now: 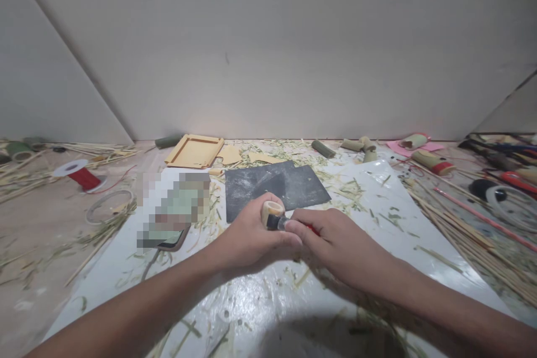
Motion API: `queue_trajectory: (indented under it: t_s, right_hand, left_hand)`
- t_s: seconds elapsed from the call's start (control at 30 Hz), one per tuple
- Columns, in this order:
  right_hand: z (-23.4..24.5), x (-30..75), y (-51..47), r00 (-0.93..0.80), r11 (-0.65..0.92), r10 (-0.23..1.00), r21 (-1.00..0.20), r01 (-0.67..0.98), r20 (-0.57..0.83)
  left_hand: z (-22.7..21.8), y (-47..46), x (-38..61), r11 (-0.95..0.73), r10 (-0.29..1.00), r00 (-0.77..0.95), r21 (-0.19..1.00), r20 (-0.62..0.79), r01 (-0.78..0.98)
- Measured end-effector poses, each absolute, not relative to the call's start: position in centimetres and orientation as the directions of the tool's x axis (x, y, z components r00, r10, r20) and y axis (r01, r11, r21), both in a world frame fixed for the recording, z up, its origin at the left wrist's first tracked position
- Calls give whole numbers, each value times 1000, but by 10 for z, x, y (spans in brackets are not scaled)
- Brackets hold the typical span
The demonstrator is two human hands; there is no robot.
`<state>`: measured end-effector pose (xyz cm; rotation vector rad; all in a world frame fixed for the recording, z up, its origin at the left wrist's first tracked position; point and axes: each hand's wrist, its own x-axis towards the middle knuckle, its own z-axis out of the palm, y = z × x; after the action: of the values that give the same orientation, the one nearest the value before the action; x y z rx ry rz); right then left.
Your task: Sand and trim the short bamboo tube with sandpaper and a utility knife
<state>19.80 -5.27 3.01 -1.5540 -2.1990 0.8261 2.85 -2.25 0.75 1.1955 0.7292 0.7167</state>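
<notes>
My left hand (247, 232) is closed around a short pale bamboo tube (272, 210), whose open end faces up and toward me. My right hand (327, 232) grips a red-handled tool with a dark, flat, square-ended metal head (274, 222); it looks like a small chisel. That head lies against the near side of the tube's rim. The hands meet above a white sheet (251, 302). Just beyond them lie dark sandpaper sheets (272, 184), dusted with pale powder. My fingers hide most of the tube and much of the handle.
Green shavings litter the table. To the left are a phone (176, 212), partly pixelated, a red thread spool (84, 176) and a tape roll (109, 206). A yellow cardboard tray (195, 151) and bamboo pieces (323, 149) line the wall. Thin sticks (465, 240) lie right.
</notes>
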Motion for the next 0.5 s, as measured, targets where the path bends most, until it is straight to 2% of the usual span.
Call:
queue_trajectory:
  t_s: [0.13,0.2,0.37,0.5]
  right_hand:
    - [30,202,-47,-295,206,955,-675,708,-19]
    - [30,205,-43,-265,191,964,-701,687,3]
    - [29,206,-41,-261,188,965,-747,638,19]
    - [31,204,-44,-351,214,935,-701,680,-54]
  left_hand:
    - [9,-19,27,50,881,468,998,-62,38]
    - [9,-18,27,21,890,454,997,-52,72]
    - [6,-17,27,143,838,535,990,-111,-19]
    - [4,-16,24,202,792,600,975,-109,-90]
